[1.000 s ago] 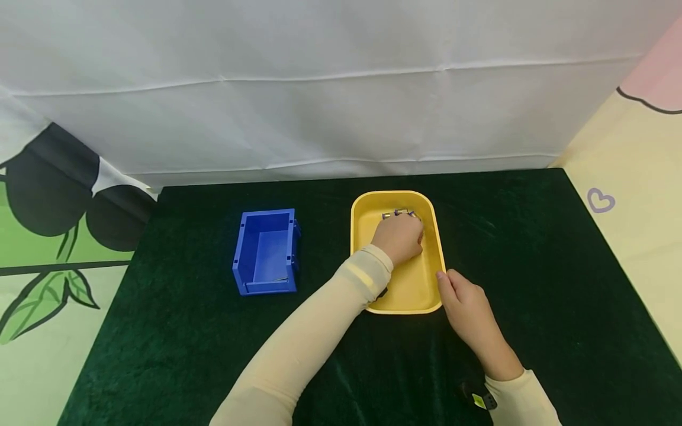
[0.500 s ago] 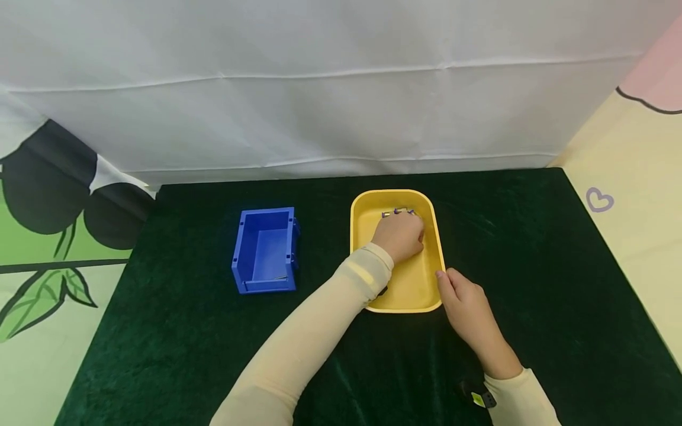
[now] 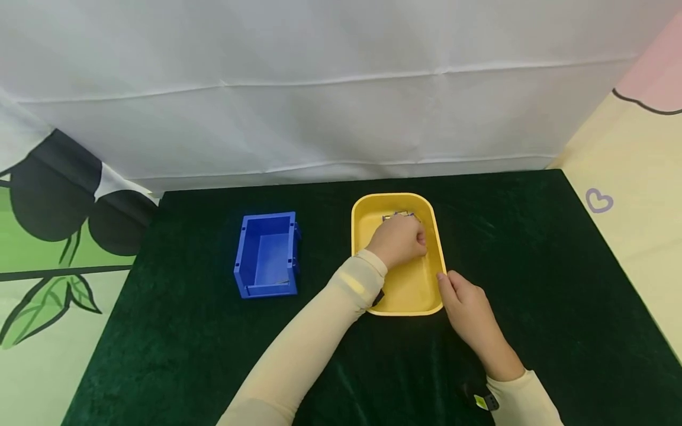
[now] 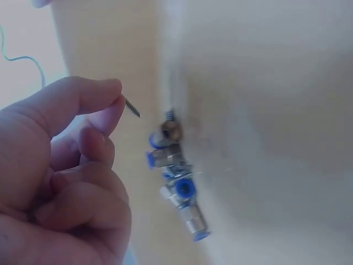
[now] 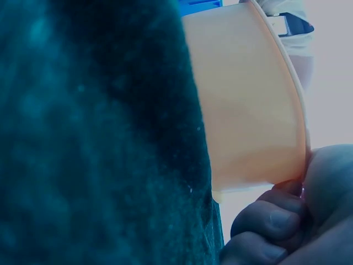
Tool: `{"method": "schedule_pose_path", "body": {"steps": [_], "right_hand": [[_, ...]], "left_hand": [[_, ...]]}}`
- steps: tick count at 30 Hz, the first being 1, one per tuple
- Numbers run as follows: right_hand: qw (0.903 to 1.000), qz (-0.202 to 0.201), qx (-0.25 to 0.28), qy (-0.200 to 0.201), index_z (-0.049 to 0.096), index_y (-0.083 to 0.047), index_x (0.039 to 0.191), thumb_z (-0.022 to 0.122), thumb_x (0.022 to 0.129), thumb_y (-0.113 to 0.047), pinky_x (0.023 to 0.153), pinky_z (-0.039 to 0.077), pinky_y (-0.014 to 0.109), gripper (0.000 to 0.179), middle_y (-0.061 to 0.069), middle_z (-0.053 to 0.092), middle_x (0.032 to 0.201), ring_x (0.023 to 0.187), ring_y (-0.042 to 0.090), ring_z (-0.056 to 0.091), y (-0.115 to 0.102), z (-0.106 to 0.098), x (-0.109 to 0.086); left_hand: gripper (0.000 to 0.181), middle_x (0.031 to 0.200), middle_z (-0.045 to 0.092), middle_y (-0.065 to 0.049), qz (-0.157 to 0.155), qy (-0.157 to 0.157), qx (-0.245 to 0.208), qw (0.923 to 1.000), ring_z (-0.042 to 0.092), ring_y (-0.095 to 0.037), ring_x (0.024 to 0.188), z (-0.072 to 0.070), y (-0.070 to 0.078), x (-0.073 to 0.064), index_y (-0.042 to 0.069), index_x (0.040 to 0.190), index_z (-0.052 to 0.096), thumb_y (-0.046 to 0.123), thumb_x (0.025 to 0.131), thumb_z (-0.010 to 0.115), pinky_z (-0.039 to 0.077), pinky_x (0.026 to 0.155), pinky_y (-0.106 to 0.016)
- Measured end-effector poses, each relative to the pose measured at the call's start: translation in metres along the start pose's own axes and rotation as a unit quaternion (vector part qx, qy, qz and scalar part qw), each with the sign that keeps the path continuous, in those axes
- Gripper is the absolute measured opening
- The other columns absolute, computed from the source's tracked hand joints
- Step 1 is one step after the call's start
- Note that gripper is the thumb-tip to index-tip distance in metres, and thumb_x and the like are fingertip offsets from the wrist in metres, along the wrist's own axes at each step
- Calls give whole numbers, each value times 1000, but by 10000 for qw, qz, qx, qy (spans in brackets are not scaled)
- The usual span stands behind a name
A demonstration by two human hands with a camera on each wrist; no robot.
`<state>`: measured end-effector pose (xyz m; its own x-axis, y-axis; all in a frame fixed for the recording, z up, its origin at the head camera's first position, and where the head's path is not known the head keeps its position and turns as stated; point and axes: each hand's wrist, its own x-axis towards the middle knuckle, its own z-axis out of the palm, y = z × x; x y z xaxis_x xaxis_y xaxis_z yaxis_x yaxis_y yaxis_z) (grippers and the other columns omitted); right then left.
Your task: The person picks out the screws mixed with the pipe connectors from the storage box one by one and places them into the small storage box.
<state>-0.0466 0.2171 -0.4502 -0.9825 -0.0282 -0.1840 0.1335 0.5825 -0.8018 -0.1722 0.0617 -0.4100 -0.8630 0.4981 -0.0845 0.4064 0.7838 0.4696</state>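
Inside the yellow tray (image 3: 410, 302) is my left hand (image 3: 395, 241), its thumb and index finger pinching a small screw (image 4: 132, 108) whose threaded tip sticks out in the left wrist view. Beside that hand, against the tray wall, lies a cluster of metal pneumatic fittings (image 4: 193, 218) with blue ends. At least one more screw (image 4: 170, 115) shows at the cluster's top. My right hand (image 3: 471, 316) grips the tray's rim at its near right corner, thumb on top and the other fingers curled below. Most of the fittings are hidden behind the left hand in the head view.
Left of the tray stands a blue plastic bin (image 3: 269, 290) with a thin metal piece (image 3: 282, 282) near its front wall. Both containers sit on a dark green cloth (image 3: 176, 343). A white curtain (image 3: 330, 130) hangs behind the table.
My left hand has turned and shifted slightly within the tray, drawing a little away from the fittings. The right hand keeps its hold on the rim. The head view has tilted slightly.
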Motion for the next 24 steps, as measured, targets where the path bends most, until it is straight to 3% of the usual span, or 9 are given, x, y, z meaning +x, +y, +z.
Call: {"method": "schedule_pose_path", "body": {"steps": [5, 12, 17, 24], "right_hand": [[10000, 11, -6, 25, 61, -8, 102, 36, 106, -48, 53, 44, 28, 48, 8, 55, 75, 58, 23, 52, -1, 0, 0], [10000, -26, 23, -1, 62, -8, 102, 37, 107, -45, 53, 46, 28, 45, 7, 58, 76, 58, 23, 53, -2, 1, -1], [10000, 3, 26, 10, 62, -9, 101, 37, 106, -45, 53, 46, 29, 44, 6, 59, 77, 58, 23, 54, -2, 1, -1], [10000, 44, 17, -18, 61, -9, 102, 37, 106, -46, 54, 46, 29, 44, 7, 59, 78, 59, 24, 54, 0, 1, 0]], "left_hand": [[15, 71, 59, 7, 144, 85, -404, 9990, 53, -10, 76, -10, -1, -10, 21, 74, 66, 20, 87, 74, 43, 73, -23], [13, 68, 58, 6, 151, 367, -1155, 9925, 54, -11, 66, -30, -1, -26, 19, 78, 69, 21, 90, 72, 44, 61, -21], [14, 66, 56, 5, 188, 555, -1378, 9887, 53, -12, 64, -42, 1, -35, 20, 79, 68, 24, 92, 72, 43, 60, -23], [16, 69, 53, 3, 86, 870, -1583, 9835, 52, -12, 67, -47, -5, -50, 21, 78, 67, 24, 92, 72, 44, 61, -23]]}}
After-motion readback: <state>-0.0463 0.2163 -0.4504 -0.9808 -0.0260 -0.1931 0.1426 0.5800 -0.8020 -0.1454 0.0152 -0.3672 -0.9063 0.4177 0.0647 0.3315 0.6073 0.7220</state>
